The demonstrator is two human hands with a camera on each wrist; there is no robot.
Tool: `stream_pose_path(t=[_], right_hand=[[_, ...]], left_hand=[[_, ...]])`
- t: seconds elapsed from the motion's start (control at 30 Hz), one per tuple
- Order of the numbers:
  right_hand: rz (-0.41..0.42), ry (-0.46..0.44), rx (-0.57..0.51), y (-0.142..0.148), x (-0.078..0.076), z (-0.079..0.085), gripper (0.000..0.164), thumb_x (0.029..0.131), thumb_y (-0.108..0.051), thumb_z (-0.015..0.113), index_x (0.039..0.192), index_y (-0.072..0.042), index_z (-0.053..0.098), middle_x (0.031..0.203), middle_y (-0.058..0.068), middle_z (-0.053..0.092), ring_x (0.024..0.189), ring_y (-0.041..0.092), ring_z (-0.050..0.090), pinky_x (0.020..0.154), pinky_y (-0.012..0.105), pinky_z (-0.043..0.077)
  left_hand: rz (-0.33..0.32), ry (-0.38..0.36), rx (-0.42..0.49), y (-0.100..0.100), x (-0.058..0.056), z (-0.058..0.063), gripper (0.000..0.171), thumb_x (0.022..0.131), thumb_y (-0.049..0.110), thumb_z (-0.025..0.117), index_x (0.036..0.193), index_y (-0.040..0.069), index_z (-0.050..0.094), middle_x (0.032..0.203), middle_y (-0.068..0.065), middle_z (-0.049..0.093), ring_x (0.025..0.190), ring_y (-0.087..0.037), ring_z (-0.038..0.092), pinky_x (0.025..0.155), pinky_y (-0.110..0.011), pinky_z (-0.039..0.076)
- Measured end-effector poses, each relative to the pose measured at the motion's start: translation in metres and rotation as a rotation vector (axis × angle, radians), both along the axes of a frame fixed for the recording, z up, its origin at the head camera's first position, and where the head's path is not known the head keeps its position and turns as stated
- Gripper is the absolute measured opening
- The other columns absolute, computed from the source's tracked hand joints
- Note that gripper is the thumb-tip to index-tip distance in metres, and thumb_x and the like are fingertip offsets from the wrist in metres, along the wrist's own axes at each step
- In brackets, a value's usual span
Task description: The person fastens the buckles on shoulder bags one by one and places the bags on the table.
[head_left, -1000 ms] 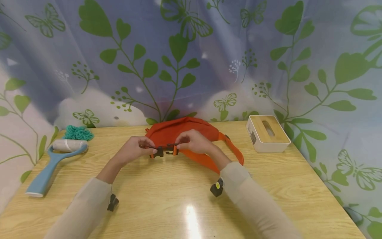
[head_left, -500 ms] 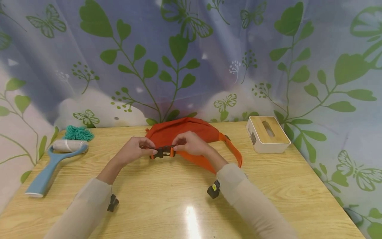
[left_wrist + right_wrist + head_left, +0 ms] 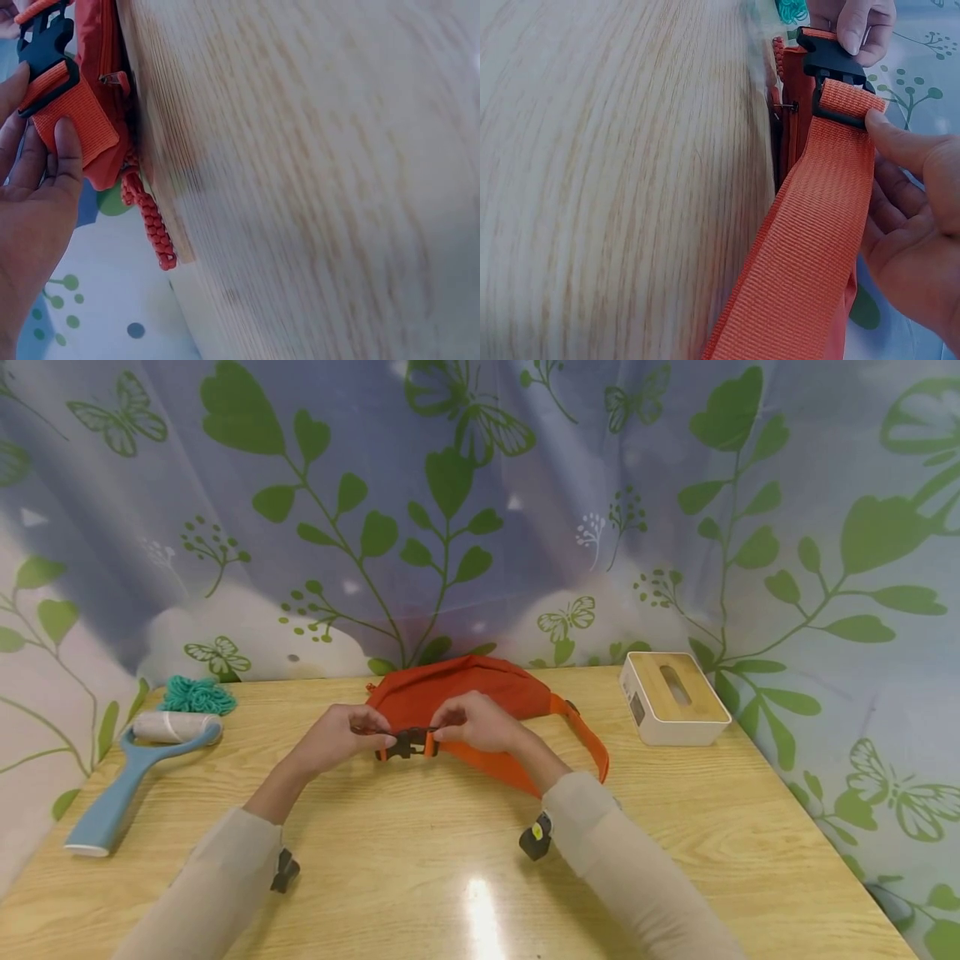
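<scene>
A red-orange waist bag (image 3: 465, 681) lies at the back middle of the table. Its black side-release buckle (image 3: 405, 743) is in front of it, the pronged half pushed into the socket half, with gaps still showing between them. My left hand (image 3: 337, 732) pinches the socket half (image 3: 46, 45) by its strap end, thumb on one side and fingers on the other. At the pronged half, my right hand (image 3: 480, 722) pinches the buckle's strap bar. The orange strap (image 3: 795, 217) runs back from there and loops to the bag's right end.
A blue-handled lint roller (image 3: 127, 785) and a bundle of teal yarn (image 3: 197, 694) lie at the left. At the right stands a white tissue box (image 3: 675, 697) with a wooden lid. A patterned curtain (image 3: 480, 527) hangs behind the table (image 3: 390, 868).
My right hand has moved left, bringing the pronged half from apart into the socket half. The left hand has stayed nearly still. Over the last half second there is only a slight shift.
</scene>
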State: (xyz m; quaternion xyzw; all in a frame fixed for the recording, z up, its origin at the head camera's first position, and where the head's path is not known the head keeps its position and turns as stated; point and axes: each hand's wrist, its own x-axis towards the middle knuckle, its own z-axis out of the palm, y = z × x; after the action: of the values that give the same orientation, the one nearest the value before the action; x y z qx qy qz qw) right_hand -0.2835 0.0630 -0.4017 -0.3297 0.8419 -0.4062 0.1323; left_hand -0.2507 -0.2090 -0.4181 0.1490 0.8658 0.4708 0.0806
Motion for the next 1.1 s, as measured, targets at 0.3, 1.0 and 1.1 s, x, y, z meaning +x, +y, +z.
stream_pose_path(t=[0.3, 1.0, 1.1], right_hand=[[-0.001, -0.001, 0.009, -0.001, 0.001, -0.003, 0.011, 0.096, -0.013, 0.072, 0.105, -0.007, 0.075, 0.099, -0.001, 0.072, 0.091, 0.015, 0.064, 0.081, 0.030, 0.053], [-0.022, 0.027, 0.046, -0.013, 0.003, -0.005, 0.010, 0.098, -0.014, 0.069, 0.105, -0.008, 0.073, 0.097, -0.002, 0.071, 0.088, 0.013, 0.064, 0.080, 0.029, 0.052], [-0.029, 0.032, 0.051, -0.013, 0.004, -0.005, 0.010, 0.099, -0.015, 0.069, 0.105, -0.009, 0.073, 0.097, -0.002, 0.070, 0.089, 0.013, 0.064, 0.081, 0.029, 0.052]], left_hand=[[0.006, 0.003, -0.019, 0.000, 0.001, 0.000, 0.024, 0.091, 0.027, 0.078, 0.103, 0.007, 0.073, 0.100, -0.005, 0.070, 0.093, -0.024, 0.064, 0.078, -0.039, 0.051], [-0.009, 0.017, 0.012, 0.002, 0.000, -0.002, 0.023, 0.090, 0.017, 0.080, 0.106, 0.002, 0.071, 0.099, -0.008, 0.070, 0.088, -0.022, 0.065, 0.076, -0.035, 0.053], [-0.014, 0.018, 0.017, 0.002, -0.001, -0.003, 0.023, 0.089, 0.016, 0.080, 0.106, 0.001, 0.071, 0.097, -0.009, 0.070, 0.086, -0.022, 0.065, 0.075, -0.035, 0.052]])
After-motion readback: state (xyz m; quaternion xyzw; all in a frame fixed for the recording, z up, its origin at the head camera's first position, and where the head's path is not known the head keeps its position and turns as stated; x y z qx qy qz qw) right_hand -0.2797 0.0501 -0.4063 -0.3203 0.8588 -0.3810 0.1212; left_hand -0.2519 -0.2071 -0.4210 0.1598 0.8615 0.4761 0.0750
